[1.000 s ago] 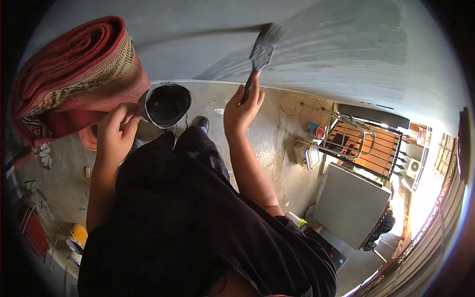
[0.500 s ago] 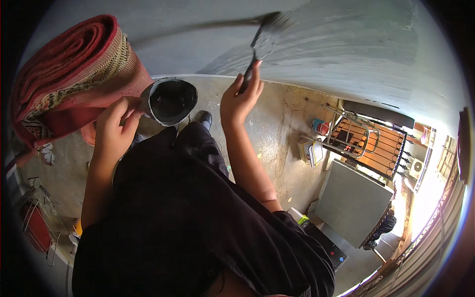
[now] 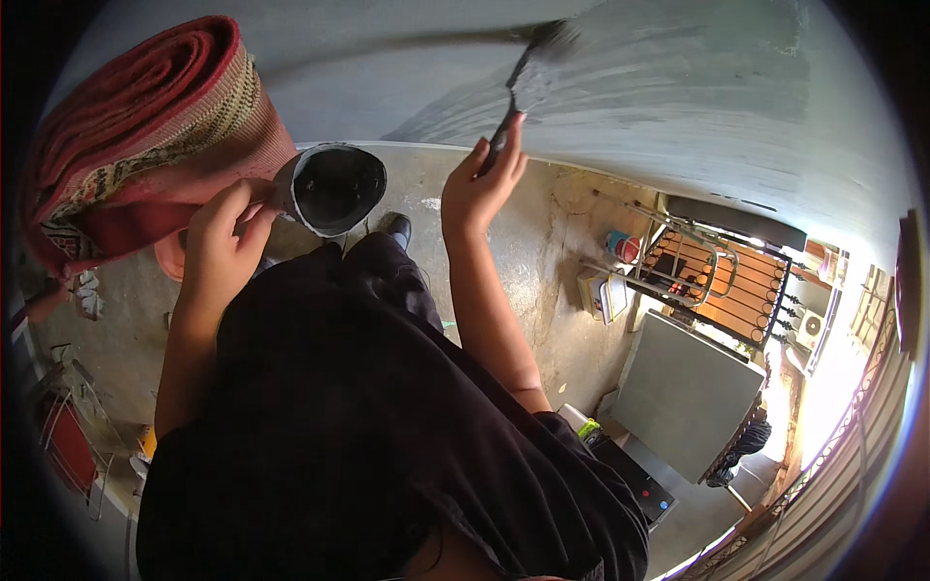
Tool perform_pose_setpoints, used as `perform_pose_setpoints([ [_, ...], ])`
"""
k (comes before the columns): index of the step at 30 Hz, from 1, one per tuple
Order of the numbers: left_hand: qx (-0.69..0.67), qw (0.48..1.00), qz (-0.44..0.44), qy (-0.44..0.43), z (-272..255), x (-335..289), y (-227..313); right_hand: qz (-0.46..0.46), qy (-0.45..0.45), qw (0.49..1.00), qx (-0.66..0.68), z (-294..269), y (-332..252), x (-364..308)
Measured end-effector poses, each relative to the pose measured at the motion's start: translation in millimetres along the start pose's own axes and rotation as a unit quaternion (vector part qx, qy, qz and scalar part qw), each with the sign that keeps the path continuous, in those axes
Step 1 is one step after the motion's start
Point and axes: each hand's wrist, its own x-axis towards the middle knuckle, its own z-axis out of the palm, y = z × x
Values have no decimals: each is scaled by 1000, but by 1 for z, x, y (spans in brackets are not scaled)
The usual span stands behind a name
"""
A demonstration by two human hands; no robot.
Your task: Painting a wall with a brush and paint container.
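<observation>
My right hand [image 3: 486, 189] is closed round the dark handle of a paintbrush [image 3: 523, 87]. Its bristles touch the grey wall [image 3: 678, 77], where dark wet streaks fan out to the right. In my left hand [image 3: 228, 232] is a paint container [image 3: 334, 189], gripped at its left side; dark grey paint coats its inside. The container is tilted so that its opening faces me. Part of its outer side is hidden by my fingers.
A rolled red carpet [image 3: 155, 136] stands upright at the left, close to my left hand. To the right are a metal frame [image 3: 712, 266], a blue and red bucket [image 3: 623, 246], and a grey board [image 3: 686, 395]. A red folding rack [image 3: 68, 445] leans at the lower left.
My right hand and the brush have shifted slightly right along the wall. My left hand and the paint container stay nearly in place, with the opening turned a little more.
</observation>
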Motion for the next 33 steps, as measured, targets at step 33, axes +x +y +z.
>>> perform_pose_setpoints([
  [33, -23, 996, -19, 80, -24, -34, -3, -118, 127, 985, -23, -53, -67, 46],
])
